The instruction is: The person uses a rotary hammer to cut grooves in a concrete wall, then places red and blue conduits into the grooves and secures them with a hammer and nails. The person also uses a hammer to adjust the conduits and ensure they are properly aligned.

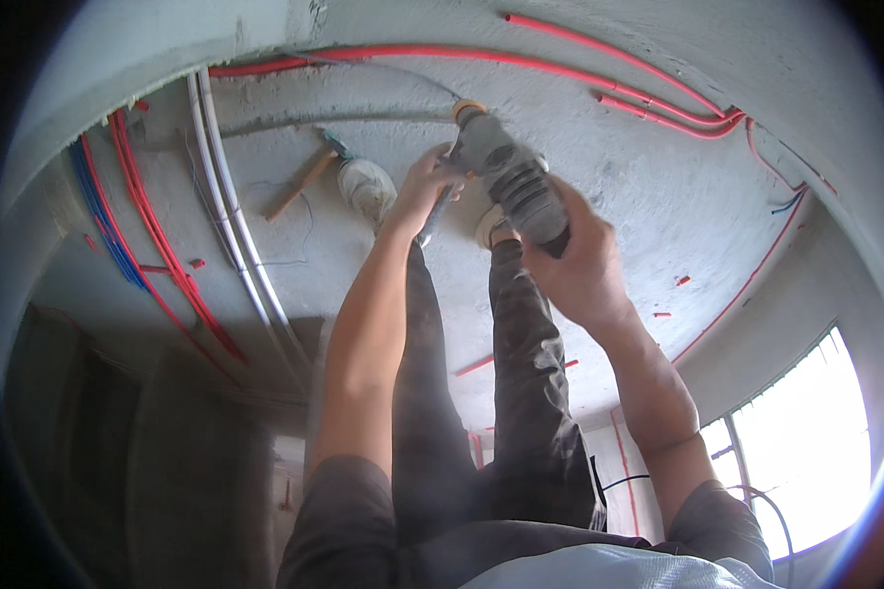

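Note:
Both hands hold a dusty grey rotary hammer drill [506, 162], tilted with its yellow-orange collar toward the far wall base. My left hand [430, 187] is closed round its dark side handle [440, 211]. At the rear end, my right hand [581, 257] wraps the main grip, with the trigger hidden. A thin grey line runs from the collar toward the upper left; whether it is the drill bit I cannot tell. Near my dusty left shoe [367, 188] lies a tool with a wooden handle [301, 185], and by it a teal tool [334, 142].
A red conduit pipe [383, 52] runs along the far floor edge, joined by others at right. White pipes [228, 196], red pipes [152, 216] and blue pipes [103, 211] cross the concrete at left. Red pipe scraps [683, 282] lie about. A bright window [805, 442] is lower right.

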